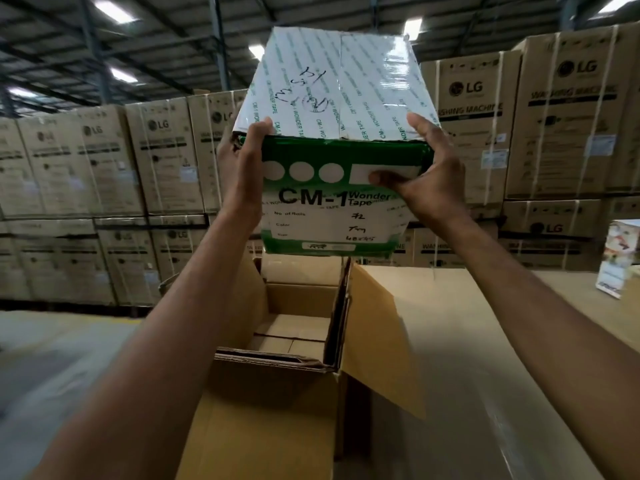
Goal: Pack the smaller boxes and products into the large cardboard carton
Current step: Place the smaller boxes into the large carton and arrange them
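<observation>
I see two grips: left grip (242, 164) and right grip (433, 181) both clasping sides of one green-white tape box (329, 98), raised at 12 o'clock above one open carton (270, 386). One printed box (620, 258) at 3 o'clock.

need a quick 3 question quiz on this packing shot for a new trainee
1. True or false: the tape box rests inside the open carton.
2. The tape box label gives the number of rolls as: A 24, B 72, C 100.
3. Fill in: the stacked cartons behind carry the brand ___.
Key: 1 false, the left hand and right hand grip it in the air above the open carton. 2 B. 3 LG.
</observation>
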Motion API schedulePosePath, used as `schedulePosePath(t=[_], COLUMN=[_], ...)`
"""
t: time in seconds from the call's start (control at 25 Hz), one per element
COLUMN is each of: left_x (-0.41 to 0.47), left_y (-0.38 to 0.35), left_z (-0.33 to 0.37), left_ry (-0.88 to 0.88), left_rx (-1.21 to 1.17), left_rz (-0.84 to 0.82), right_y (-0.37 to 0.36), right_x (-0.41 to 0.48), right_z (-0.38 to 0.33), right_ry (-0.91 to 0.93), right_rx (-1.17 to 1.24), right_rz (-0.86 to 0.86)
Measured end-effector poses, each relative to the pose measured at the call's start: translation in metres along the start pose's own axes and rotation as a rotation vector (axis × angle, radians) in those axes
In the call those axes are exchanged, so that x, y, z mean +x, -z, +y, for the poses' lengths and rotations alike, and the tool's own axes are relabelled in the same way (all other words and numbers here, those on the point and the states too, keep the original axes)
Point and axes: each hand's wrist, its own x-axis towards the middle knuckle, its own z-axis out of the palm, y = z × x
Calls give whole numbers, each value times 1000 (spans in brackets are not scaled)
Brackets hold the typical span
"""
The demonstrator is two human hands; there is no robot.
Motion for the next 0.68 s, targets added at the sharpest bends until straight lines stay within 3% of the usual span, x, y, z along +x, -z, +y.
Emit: schedulePosePath(t=[0.2, 0.4, 0.68], left_x=[36, 40, 45], left_y=[60, 113, 172], left_z=[-28, -81, -168], left_ry=[-1, 126, 368], left_rx=[35, 49, 88], left_rz=[88, 203, 79], right_y=[-92, -169, -219], right_x=[-1, -30, -82], right_z=[7, 34, 56], right_ry=[-29, -126, -309], right_rx=[14, 40, -87], right_rz=[-11, -101, -137])
